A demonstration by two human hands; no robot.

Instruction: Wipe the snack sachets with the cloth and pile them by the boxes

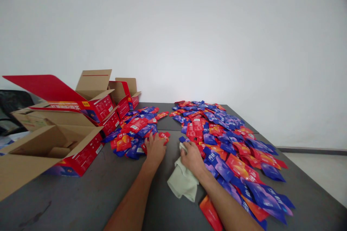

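Head view: a pale cloth (184, 182) is gripped in the right hand (192, 157), its loose end spread on the dark table (81, 195) just below that grip. By the left hand (155, 148), the near right edge of the left pile of packets (137, 126) is touched with lowered fingers; whether a packet is pinched there cannot be told, since the fingertips are partly hidden. To the right of the cloth grip, and beyond it, a larger pile of red and blue packets (230, 140) is spread along the table, partly covered by the right forearm. Well to the left of both hands, an open carton (88, 155) is seen with its flaps raised or folded out, and more open cartons (101, 108) are lined up behind it.
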